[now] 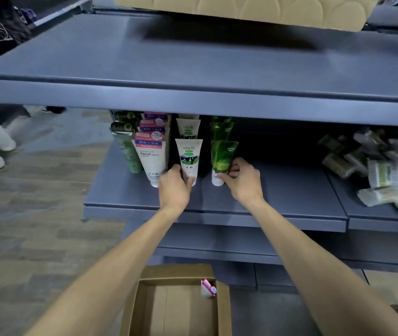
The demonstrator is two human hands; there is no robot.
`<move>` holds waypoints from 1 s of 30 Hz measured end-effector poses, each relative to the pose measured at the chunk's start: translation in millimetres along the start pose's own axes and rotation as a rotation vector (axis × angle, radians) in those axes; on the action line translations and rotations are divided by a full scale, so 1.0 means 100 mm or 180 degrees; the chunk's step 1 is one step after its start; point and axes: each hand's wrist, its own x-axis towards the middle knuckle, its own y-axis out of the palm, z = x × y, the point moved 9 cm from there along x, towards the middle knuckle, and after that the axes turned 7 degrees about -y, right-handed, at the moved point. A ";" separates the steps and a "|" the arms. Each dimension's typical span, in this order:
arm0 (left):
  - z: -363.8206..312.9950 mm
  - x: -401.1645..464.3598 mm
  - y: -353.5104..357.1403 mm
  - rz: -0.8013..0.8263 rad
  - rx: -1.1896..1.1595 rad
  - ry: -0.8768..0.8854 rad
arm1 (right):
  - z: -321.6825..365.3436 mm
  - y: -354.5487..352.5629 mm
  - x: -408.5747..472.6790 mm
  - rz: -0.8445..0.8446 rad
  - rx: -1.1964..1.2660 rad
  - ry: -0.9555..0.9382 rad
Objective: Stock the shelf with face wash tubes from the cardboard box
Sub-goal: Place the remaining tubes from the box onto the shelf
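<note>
The left hand is closed around the lower end of a white milk-print face wash tube, thumb and fingers pinching it just above the cap. The right hand pinches the white cap end of a green aloe-print tube in the same way. Both tubes stand cap-down and upright at the front of the middle shelf, each heading a row of matching tubes behind it.

The main risk is toppling: the tubes balance on narrow caps, so a sideways nudge on release could tip one back into its row and knock the others like dominoes. The white tube stands just beside the "Facial" cleanser tube, and the left knuckles are near enough to bump it as the hand withdraws. The two held tubes are set apart by a dark gap, so leaning either one would leave the rows uneven.

On the floor below, the cardboard box looks almost empty, with one pink-and-white tube in its far right corner, so the stocking seems nearly done. Wrapped packets lie heaped at the shelf's right end, well apart from the hands.
</note>
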 end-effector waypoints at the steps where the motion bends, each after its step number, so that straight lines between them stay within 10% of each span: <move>1: 0.00 0.02 0.01 -0.0003 0.0011 -0.0003 | 0.00 0.00 0.03 0.0002 -0.0017 -0.0006; 30: -0.07 0.33 0.12 -0.0136 0.0131 -0.0093 | 0.03 0.07 0.37 0.0190 -0.0305 -0.0180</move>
